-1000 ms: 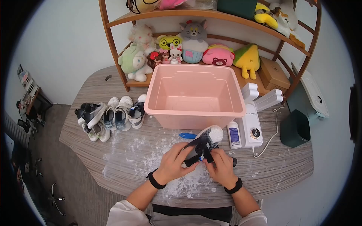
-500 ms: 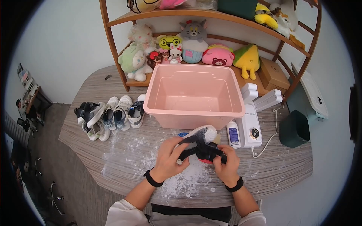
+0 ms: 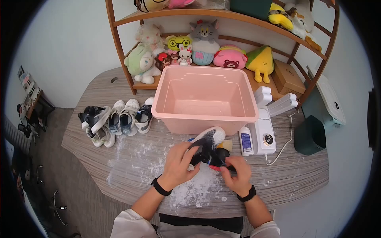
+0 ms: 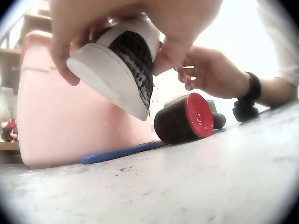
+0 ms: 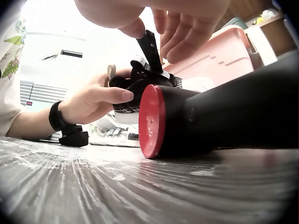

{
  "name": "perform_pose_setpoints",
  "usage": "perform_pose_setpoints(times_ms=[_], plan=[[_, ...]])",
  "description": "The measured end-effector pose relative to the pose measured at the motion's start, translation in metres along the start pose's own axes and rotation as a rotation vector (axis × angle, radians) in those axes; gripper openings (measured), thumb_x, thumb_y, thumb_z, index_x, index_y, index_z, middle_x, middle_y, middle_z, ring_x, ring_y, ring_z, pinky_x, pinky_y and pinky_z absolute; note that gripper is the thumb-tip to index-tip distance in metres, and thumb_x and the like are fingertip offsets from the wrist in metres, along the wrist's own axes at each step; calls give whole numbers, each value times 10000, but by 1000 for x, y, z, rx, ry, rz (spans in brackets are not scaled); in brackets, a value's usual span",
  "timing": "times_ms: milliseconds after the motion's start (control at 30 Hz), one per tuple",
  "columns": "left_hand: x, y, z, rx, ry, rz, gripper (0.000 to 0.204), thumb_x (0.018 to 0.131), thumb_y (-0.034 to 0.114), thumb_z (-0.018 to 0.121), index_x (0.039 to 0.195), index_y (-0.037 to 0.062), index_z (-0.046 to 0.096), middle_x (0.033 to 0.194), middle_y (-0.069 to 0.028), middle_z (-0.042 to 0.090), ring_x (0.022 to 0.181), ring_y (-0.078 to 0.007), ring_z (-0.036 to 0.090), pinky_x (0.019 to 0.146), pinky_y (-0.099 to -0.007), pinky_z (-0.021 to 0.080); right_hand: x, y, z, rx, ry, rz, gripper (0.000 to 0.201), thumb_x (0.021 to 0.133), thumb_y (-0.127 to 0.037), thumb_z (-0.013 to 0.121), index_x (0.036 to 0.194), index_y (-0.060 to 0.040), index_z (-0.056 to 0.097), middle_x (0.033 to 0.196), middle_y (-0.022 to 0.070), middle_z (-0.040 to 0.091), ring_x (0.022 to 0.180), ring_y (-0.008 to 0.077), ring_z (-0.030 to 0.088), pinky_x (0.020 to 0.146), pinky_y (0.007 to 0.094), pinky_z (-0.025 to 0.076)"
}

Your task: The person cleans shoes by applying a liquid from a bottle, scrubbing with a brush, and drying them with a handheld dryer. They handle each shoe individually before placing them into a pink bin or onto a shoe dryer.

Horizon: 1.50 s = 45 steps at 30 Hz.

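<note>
My left hand (image 3: 176, 164) grips a small black-and-white sneaker (image 4: 105, 77) from above, tilted and raised off the table. Its white sole and black mesh side show in the left wrist view. With thumb and fingers, my right hand (image 3: 239, 174) pinches the end of the sneaker's black strap (image 5: 150, 51), which is pulled up and away from the upper. Lying on the table beneath the hands is a black cylinder-shaped tool with a red end (image 5: 152, 121). A blue handle (image 4: 119, 154) lies behind it, partly hidden by the sneaker in the head view.
Directly ahead stands a pink bin (image 3: 204, 125). To its right are a white bottle (image 3: 246, 142), a white shoe dryer (image 3: 264, 133) with a cord, and a green bin (image 3: 309, 139). Several shoes (image 3: 129, 119) stand at left. White powder (image 3: 190, 194) marks the tabletop. Plush toys fill the shelf (image 3: 222, 16).
The sneaker has been turned and moved slightly left, uncovering the black tool's red end and a yellowish block. My right hand has drawn the strap away to the right, then shifted slightly lower.
</note>
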<state>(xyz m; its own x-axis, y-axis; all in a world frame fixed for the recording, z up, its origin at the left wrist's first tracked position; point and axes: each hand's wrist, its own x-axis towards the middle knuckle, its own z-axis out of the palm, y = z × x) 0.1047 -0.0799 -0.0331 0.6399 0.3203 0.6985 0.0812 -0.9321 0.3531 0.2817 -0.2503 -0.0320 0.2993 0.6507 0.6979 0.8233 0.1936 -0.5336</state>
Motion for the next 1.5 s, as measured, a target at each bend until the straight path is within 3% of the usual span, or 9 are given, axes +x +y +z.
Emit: perform_pose_setpoints(times_ms=[133, 233, 367, 567, 667, 1000, 1367, 1433, 1500], plan=[[0, 3, 4, -17, -35, 36, 662, 672, 87, 857, 1293, 51, 628, 1271, -184, 588, 1157, -396, 596, 966, -484, 505, 10, -12, 2, 45, -94, -15, 500, 779, -116, 843, 1215, 2, 630, 1048, 161, 683, 793, 265, 682, 704, 339, 567], [1, 5, 6, -8, -35, 166, 609, 654, 89, 858, 1232, 68, 666, 1259, -169, 594, 1168, -391, 599, 962, -522, 510, 7, -11, 10, -77, -73, -14, 476, 772, -185, 859, 1150, 22, 656, 1137, 188, 676, 814, 338, 708, 713, 392, 581], [0, 3, 6, -35, -36, 181, 617, 647, 82, 859, 1231, 67, 662, 1267, -171, 594, 1169, -396, 601, 974, -524, 510, 4, -7, 11, -118, -89, 42, 416, 781, -127, 820, 1135, 23, 660, 1080, 185, 688, 814, 353, 705, 726, 409, 579], [3, -6, 0, -117, -17, 101, 619, 626, 31, 829, 1218, 68, 653, 1297, -180, 587, 1193, -417, 588, 1008, -533, 494, 4, -1, 5, 13, 23, 157, 292, 852, 63, 620, 1139, 25, 659, 983, 206, 690, 815, 375, 691, 717, 403, 550], [3, -8, -2, -174, -27, 65, 620, 629, 21, 810, 1222, 61, 632, 1299, -188, 589, 1182, -417, 591, 1007, -509, 494, 3, -3, 3, 77, 22, 265, 244, 925, 7, 608, 1163, 11, 664, 1006, 187, 709, 870, 313, 714, 790, 365, 548], [-1, -16, -4, -292, -36, -113, 630, 665, 24, 793, 1260, 40, 585, 1231, -187, 629, 1128, -392, 620, 970, -439, 504, 6, -3, 6, 65, -38, 244, 325, 903, -46, 727, 1209, 6, 630, 1030, 197, 687, 873, 349, 695, 772, 396, 557], [-2, -24, -9, -369, -114, -350, 594, 739, 75, 791, 1285, 23, 563, 1201, -203, 637, 1103, -399, 639, 953, -429, 517, 26, 4, -34, -70, -522, 135, 677, 778, -293, 885, 1322, -36, 573, 1376, 200, 537, 1238, 403, 576, 1013, 459, 508], [-3, -27, -9, -399, -128, -427, 602, 746, 58, 805, 1292, 29, 554, 1169, -168, 666, 1106, -308, 661, 970, -375, 518, 22, 2, -29, -96, -567, 114, 706, 769, -295, 887, 1347, -54, 559, 1380, 193, 532, 1246, 403, 568, 1024, 464, 502], [-4, -30, -8, -414, -136, -452, 598, 755, 57, 808, 1295, 33, 552, 1187, -166, 664, 1120, -299, 659, 981, -375, 513, 18, 5, -25, -121, -610, 94, 737, 760, -297, 889, 1372, -71, 546, 1384, 186, 528, 1255, 402, 560, 1034, 469, 497]])
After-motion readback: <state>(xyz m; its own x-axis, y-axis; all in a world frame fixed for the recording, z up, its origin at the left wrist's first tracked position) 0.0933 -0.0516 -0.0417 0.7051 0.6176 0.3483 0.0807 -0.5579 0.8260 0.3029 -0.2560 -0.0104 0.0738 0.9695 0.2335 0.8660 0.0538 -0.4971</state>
